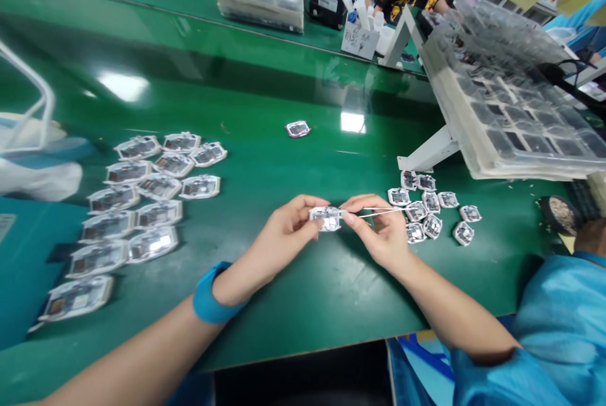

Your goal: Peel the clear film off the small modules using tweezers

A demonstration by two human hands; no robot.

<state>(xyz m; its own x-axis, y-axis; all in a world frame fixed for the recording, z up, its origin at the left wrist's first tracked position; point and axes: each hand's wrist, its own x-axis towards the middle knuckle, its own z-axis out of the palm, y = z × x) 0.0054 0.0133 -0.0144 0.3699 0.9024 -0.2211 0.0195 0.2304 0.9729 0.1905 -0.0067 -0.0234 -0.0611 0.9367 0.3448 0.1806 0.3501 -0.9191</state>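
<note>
My left hand (298,223) is closed on a small white-framed electronic part (326,218), thumb across its front and fingers behind. The part is held above the green bench, with silvery and grey pieces showing inside its frame. At its right edge, the thumb and index finger of my right hand (376,226) are pinched together on a thin white strand (379,211). The strand runs rightward past the hand as two fine lines that meet near the small parts there; whether it is wire or cord I cannot tell. Its end at the frame is hidden by my fingertips.
Several similar framed parts (158,185) lie in rows at left. More small ones (430,203) cluster at right, below a raised rack of clear trays (530,122). One lone part (298,129) lies ahead. A dark bowl (561,213) and a person's blue sleeve (563,311) are at right.
</note>
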